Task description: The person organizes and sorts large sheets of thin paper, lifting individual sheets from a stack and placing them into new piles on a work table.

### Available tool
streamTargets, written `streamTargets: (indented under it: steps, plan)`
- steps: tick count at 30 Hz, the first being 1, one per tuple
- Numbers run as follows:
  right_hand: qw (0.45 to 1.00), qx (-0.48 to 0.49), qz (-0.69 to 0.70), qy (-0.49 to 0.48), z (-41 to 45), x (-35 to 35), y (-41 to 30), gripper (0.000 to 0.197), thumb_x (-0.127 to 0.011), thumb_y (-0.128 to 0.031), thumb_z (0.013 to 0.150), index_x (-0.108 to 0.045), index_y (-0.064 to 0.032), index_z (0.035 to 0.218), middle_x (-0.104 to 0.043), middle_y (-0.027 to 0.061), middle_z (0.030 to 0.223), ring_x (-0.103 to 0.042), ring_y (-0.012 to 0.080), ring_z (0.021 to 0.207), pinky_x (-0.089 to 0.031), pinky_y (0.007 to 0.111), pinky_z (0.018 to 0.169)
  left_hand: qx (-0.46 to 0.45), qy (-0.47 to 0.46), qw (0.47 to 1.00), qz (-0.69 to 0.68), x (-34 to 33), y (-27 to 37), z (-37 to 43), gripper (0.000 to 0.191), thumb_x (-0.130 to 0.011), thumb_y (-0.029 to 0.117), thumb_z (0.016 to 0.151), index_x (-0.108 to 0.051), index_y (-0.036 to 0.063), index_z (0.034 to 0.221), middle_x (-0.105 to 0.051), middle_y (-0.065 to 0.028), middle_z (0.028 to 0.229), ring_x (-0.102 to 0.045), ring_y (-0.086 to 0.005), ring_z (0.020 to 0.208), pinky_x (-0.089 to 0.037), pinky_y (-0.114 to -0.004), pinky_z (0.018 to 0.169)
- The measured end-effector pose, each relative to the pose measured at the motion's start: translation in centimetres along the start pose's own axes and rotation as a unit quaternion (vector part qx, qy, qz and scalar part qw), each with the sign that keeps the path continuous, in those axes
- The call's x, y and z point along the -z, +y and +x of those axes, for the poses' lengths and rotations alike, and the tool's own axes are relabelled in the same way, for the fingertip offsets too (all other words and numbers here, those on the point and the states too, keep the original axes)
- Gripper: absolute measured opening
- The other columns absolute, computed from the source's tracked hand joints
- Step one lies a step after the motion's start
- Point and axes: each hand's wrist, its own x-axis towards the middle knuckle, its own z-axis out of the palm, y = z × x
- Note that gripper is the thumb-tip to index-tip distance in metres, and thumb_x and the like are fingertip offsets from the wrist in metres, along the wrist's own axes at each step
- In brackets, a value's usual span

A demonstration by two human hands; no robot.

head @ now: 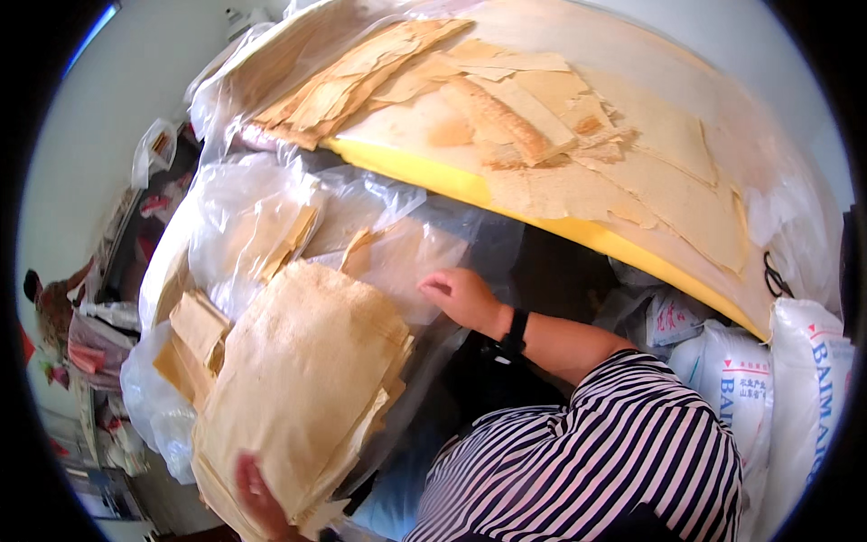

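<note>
A thick stack of large, thin tan flatbread sheets (305,379) lies before me, its layered edges ragged. My left hand (259,498), blurred, is over the near-left end of this stack with no object in its grasp; whether it touches the top sheet is unclear. Beyond the stack's right side, my right hand (460,295) is curled over a clear plastic sheet (413,251), and nothing shows in its fingers. A dark watch (513,337) is on that wrist. Folded flatbread pieces (198,325) sit left of the stack, near a clear plastic bag (237,196).
A raised surface with a yellow edge (420,173) crosses the top, bearing broken flatbread sheets (542,115) and a folded pile (359,74). White woven sacks (725,386) with printing stand at right. A person (57,311) is at far left beside cluttered shelving.
</note>
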Motion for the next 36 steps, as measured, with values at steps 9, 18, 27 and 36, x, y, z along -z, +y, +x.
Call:
streamTargets:
  steps: [9,18,27,36]
  plan:
    - [0.997,-0.022,0.052,-0.051,-3.0,7.1,-4.3,0.017,-0.066,-0.020,0.092,-0.072,-0.0057,0.098,-0.073,0.0120,0.090,-0.070,0.0263,0.081,-0.054,0.035,0.074,-0.033,-0.422,0.903,-0.072,-17.9,-2.3,-7.6,0.030,-0.062,0.020,0.097,-0.066,0.0058,0.124,-0.074,-0.0130,0.105,-0.072,-0.0248,0.090,-0.056,-0.035,0.077]
    - [0.922,0.123,-0.346,0.120,9.4,17.2,-10.4,0.038,-0.065,-0.037,0.087,-0.071,-0.0059,0.109,-0.071,0.0165,0.108,-0.067,0.0338,0.100,-0.054,0.041,0.087,-0.127,-0.465,0.865,0.137,-24.6,-16.3,-15.8,0.035,-0.044,0.031,0.101,-0.068,0.0054,0.103,-0.068,-0.0260,0.096,-0.064,-0.0472,0.085,-0.053,-0.056,0.074]
    - [0.848,-0.058,-0.517,0.099,17.0,20.4,-1.6,0.028,-0.067,-0.022,0.081,-0.072,-0.0048,0.102,-0.070,0.0195,0.109,-0.067,0.0354,0.103,-0.055,0.043,0.087,-0.022,-0.442,0.887,0.129,-23.4,-10.0,-13.1,0.043,-0.041,0.037,0.101,-0.069,0.0046,0.101,-0.068,-0.0273,0.095,-0.065,-0.0481,0.092,-0.053,-0.057,0.080]
    - [0.990,-0.097,0.037,0.097,18.9,27.7,0.5,0.038,-0.074,-0.023,0.081,-0.071,0.0061,0.105,-0.071,0.0074,0.093,-0.064,0.0133,0.077,-0.051,0.028,0.071,-0.001,-0.486,0.862,0.146,-25.7,-13.2,-13.4,0.047,-0.041,0.041,0.100,-0.070,0.0056,0.110,-0.068,-0.0274,0.109,-0.064,-0.0475,0.104,-0.050,-0.057,0.093]
